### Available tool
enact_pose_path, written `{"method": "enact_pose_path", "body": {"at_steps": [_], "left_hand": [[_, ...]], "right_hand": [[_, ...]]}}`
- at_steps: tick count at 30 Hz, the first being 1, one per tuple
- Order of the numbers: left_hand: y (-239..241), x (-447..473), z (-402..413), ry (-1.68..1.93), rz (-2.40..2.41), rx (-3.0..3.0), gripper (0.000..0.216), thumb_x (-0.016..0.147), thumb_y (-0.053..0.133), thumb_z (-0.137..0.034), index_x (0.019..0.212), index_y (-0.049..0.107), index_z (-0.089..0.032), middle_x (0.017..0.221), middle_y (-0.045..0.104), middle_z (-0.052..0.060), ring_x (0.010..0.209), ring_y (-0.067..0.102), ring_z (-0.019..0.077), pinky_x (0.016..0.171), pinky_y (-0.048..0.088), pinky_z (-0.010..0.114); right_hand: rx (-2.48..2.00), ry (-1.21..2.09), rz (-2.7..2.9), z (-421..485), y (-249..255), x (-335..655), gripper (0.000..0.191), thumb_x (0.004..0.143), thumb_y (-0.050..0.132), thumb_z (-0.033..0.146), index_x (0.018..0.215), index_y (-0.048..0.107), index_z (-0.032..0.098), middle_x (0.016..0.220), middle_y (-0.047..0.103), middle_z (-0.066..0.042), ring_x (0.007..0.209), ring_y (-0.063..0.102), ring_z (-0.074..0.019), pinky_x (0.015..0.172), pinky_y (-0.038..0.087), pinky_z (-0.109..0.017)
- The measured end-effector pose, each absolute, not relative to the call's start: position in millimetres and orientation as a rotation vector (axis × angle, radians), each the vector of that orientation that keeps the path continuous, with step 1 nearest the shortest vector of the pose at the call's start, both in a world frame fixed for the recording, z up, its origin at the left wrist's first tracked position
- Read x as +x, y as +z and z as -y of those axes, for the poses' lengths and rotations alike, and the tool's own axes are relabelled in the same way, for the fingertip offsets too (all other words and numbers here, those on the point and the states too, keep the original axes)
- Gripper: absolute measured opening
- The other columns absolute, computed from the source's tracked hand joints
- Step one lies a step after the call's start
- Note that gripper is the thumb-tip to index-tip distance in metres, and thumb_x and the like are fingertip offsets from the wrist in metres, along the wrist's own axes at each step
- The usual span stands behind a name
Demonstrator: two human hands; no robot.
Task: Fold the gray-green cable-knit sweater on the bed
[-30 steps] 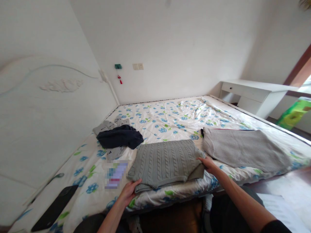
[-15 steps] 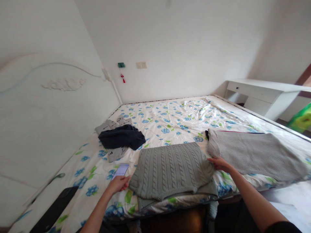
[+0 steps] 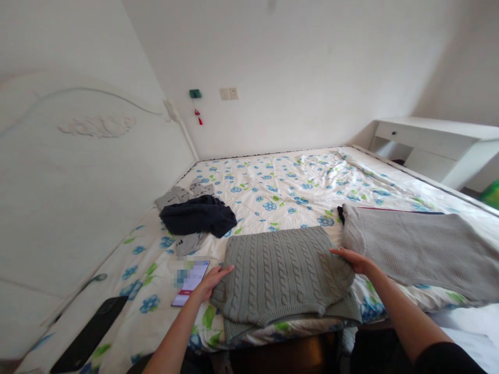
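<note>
- Folded grey cable-knit sweater lying flat at the near edge of the bed, dead centre, with a lower layer showing under its 6 o'clock hem.
- Left hand at the sweater's 9 o'clock edge, fingers spread and flat, fingertips touching the knit; clamped on nothing.
- Right hand at the sweater's 3 o'clock edge, likewise open and flat, palm down on the corner of the fold.
- Judged from that: squaring and pressing the folded bundle from both sides, with the fold itself looking done.
- Any lift from here calls for both hands slipped under the side edges at once, so the layers do not slide apart; the soft, thick knit looks likely to sag if taken by one corner.
- Phone with lit screen just beside the left hand, at its 9 o'clock.
- Pale grey knit spread unfolded at 3 o'clock of the sweater, close to the right hand.
- Dark navy garment heaped at 11 o'clock, over small grey pieces.
- Surface: white sheet with blue flowers and green leaves, creased toward 12 o'clock.
- Room: white carved headboard along 9 o'clock, plain white walls, wall sockets at 12 o'clock, white desk at 2 o'clock.
</note>
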State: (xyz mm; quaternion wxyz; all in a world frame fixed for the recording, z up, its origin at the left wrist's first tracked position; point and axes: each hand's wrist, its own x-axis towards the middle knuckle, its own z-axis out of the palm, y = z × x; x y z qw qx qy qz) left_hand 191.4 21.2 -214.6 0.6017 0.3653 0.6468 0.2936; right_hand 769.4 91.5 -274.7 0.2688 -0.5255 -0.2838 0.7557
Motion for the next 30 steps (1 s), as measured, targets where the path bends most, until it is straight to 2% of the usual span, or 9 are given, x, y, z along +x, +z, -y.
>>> {"method": "enact_pose_path", "body": {"at_steps": [3, 6, 9, 12, 18, 24, 30], "left_hand": [[-219, 200, -19, 0.671, -1.533, 0.816, 0.083, 0.056, 0.095, -0.075, 0.115, 0.077, -0.019, 0.125, 0.084, 0.018, 0.115, 0.08, 0.0372, 0.092, 0.068, 0.044], [-223, 197, -19, 0.688, -1.589, 0.895, 0.08, 0.056, 0.099, -0.068, 0.116, 0.077, -0.02, 0.124, 0.084, 0.017, 0.115, 0.08, 0.0371, 0.095, 0.067, 0.044], [-225, 187, -19, 0.653, -1.644, 0.97, 0.078, 0.054, 0.1, -0.064, 0.113, 0.078, -0.019, 0.122, 0.085, 0.017, 0.115, 0.08, 0.0381, 0.098, 0.066, 0.044], [-222, 183, -21, 0.629, -1.646, 0.959, 0.079, 0.052, 0.1, -0.065, 0.113, 0.078, -0.019, 0.12, 0.085, 0.017, 0.114, 0.081, 0.038, 0.097, 0.067, 0.044], [-199, 195, -23, 0.538, -1.495, 0.685, 0.072, 0.056, 0.1, -0.064, 0.109, 0.076, -0.022, 0.12, 0.085, 0.018, 0.11, 0.082, 0.0395, 0.086, 0.071, 0.046], [-196, 211, -21, 0.653, -1.495, 0.637, 0.067, 0.059, 0.103, -0.047, 0.113, 0.073, -0.024, 0.114, 0.086, 0.016, 0.106, 0.083, 0.0387, 0.087, 0.071, 0.047], [-190, 222, -22, 0.81, -1.389, 0.561, 0.063, 0.066, 0.097, -0.035, 0.122, 0.07, -0.021, 0.107, 0.087, 0.013, 0.103, 0.084, 0.0382, 0.089, 0.071, 0.048]], "right_hand": [[-1.395, 2.041, 0.825, -95, -285, 765, 0.059, 0.079, 0.091, 0.042, 0.129, 0.066, 0.019, 0.119, 0.082, -0.019, 0.106, 0.081, -0.036, 0.092, 0.066, -0.049], [-1.448, 1.939, 0.944, -99, -293, 766, 0.072, 0.07, 0.097, 0.038, 0.131, 0.064, 0.022, 0.123, 0.081, -0.016, 0.107, 0.081, -0.0344, 0.097, 0.066, -0.051], [-1.558, 1.824, 1.037, -102, -295, 773, 0.07, 0.066, 0.098, 0.036, 0.126, 0.067, 0.02, 0.119, 0.082, -0.015, 0.105, 0.081, -0.0345, 0.098, 0.066, -0.051], [-1.578, 1.818, 1.071, -103, -291, 778, 0.066, 0.068, 0.097, 0.037, 0.125, 0.069, 0.021, 0.119, 0.082, -0.014, 0.105, 0.081, -0.0338, 0.097, 0.067, -0.049], [-1.487, 2.066, 0.908, -101, -283, 775, 0.061, 0.087, 0.084, 0.051, 0.137, 0.063, 0.023, 0.123, 0.082, -0.013, 0.112, 0.079, -0.031, 0.094, 0.066, -0.043], [-1.345, 1.82, 0.894, -102, -274, 730, 0.077, 0.074, 0.089, 0.039, 0.143, 0.057, 0.028, 0.124, 0.081, -0.01, 0.104, 0.08, -0.0309, 0.094, 0.067, -0.047], [-1.225, 1.683, 0.79, -107, -220, 712, 0.074, 0.072, 0.079, 0.034, 0.142, 0.055, 0.031, 0.101, 0.081, -0.002, 0.092, 0.08, -0.0296, 0.082, 0.066, -0.042]]}}
